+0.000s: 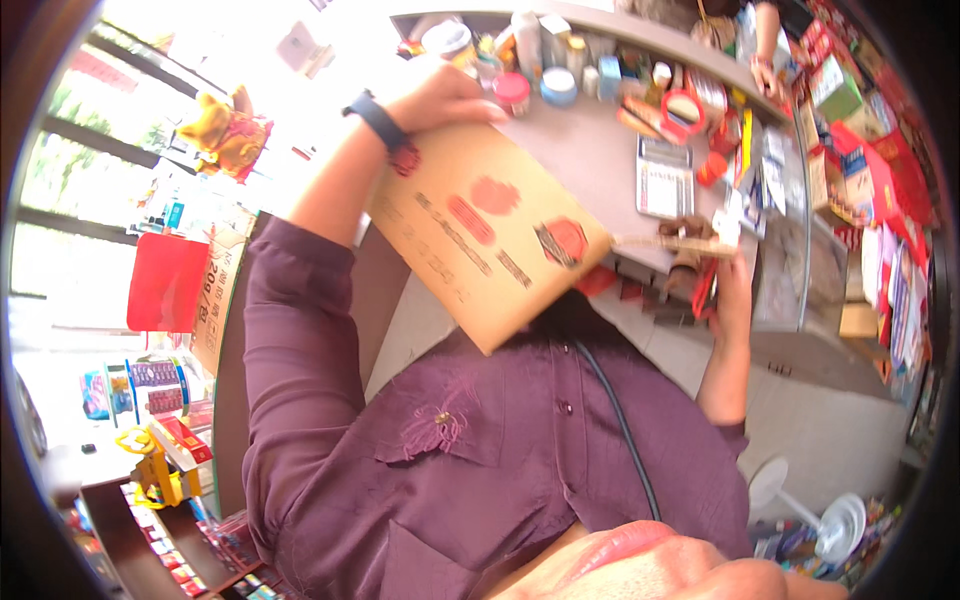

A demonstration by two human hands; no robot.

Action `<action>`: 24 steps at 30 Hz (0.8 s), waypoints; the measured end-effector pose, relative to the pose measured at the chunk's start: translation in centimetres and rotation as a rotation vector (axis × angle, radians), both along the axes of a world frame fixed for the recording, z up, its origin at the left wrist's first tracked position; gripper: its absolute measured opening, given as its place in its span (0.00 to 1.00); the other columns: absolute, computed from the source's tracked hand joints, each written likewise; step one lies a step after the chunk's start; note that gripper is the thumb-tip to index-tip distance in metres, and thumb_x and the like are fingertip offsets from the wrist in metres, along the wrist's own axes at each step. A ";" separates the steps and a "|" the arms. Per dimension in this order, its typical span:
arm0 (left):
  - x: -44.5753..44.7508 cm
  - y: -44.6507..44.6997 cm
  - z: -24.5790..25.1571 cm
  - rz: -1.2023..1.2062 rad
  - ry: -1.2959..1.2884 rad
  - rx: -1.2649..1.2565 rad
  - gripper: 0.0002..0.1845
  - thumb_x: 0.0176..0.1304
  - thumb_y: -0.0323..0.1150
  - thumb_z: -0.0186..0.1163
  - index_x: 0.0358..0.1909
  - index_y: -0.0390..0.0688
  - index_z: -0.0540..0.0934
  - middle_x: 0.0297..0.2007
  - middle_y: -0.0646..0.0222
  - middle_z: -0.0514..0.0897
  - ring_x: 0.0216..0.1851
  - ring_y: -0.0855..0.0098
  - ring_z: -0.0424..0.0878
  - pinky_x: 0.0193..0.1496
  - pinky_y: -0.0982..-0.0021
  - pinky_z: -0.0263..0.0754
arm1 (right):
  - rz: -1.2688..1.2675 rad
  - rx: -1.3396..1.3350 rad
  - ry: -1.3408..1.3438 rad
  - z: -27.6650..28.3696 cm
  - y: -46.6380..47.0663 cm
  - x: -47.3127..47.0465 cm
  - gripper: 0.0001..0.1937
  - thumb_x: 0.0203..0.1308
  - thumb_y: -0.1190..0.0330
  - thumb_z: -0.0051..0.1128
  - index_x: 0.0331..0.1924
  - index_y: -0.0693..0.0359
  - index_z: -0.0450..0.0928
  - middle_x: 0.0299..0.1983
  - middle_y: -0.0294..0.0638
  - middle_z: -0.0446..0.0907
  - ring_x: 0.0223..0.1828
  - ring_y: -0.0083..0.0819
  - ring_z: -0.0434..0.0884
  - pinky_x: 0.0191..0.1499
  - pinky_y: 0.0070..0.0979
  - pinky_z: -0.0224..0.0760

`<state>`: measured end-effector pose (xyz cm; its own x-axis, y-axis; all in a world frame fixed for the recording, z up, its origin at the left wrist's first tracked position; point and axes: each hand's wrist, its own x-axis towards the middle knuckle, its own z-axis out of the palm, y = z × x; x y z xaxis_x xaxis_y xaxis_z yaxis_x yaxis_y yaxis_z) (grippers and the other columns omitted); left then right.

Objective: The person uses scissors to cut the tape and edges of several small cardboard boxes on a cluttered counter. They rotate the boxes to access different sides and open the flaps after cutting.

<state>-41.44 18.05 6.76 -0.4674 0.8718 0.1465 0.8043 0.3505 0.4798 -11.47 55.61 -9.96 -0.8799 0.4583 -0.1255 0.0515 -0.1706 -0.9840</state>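
Note:
My left hand point(442, 94), with a dark band at the wrist, grips the upper edge of a tan cardboard box point(450, 232). The box hangs tilted in front of my chest, its printed face with red marks and dark writing turned up. Over the counter's near edge, my right hand point(726, 289) holds a thin tan strip point(667, 242) whose far end meets or passes near the box's right corner. Brown and red items point(684, 274) lie beside these fingers; blur hides what they are and whether they are held.
On the grey counter point(562, 157) stand a calculator point(665, 180), a red-lidded jar point(512, 91), a blue-and-white jar point(559, 85) and several bottles. Another person's hand point(765, 79) rests at the far edge. Stacked packages point(862, 172) line the right. A golden cat figure point(225, 135) is at left.

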 end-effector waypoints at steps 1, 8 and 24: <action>0.0 1.2 0.5 0.006 0.045 -0.069 0.25 0.65 0.49 0.66 0.22 0.35 0.80 0.16 0.61 0.74 0.19 0.72 0.68 0.26 0.66 0.67 | -0.034 -0.016 -0.031 -0.4 0.1 0.8 0.13 0.75 0.62 0.54 0.55 0.60 0.73 0.36 0.36 0.77 0.27 0.26 0.79 0.25 0.26 0.78; 0.2 6.6 1.8 0.016 0.200 -0.314 0.35 0.62 0.69 0.60 0.26 0.42 0.88 0.23 0.58 0.85 0.27 0.55 0.84 0.37 0.58 0.79 | -0.062 -0.111 0.023 -2.6 0.2 5.2 0.17 0.75 0.53 0.55 0.53 0.57 0.73 0.37 0.36 0.77 0.23 0.25 0.79 0.18 0.26 0.76; -0.4 2.2 3.0 0.151 0.204 -0.290 0.36 0.64 0.68 0.57 0.24 0.42 0.87 0.24 0.57 0.84 0.29 0.55 0.83 0.37 0.56 0.77 | -0.010 -0.126 -0.004 -0.6 -0.1 -1.8 0.19 0.74 0.52 0.55 0.53 0.59 0.74 0.39 0.37 0.78 0.28 0.24 0.81 0.24 0.21 0.77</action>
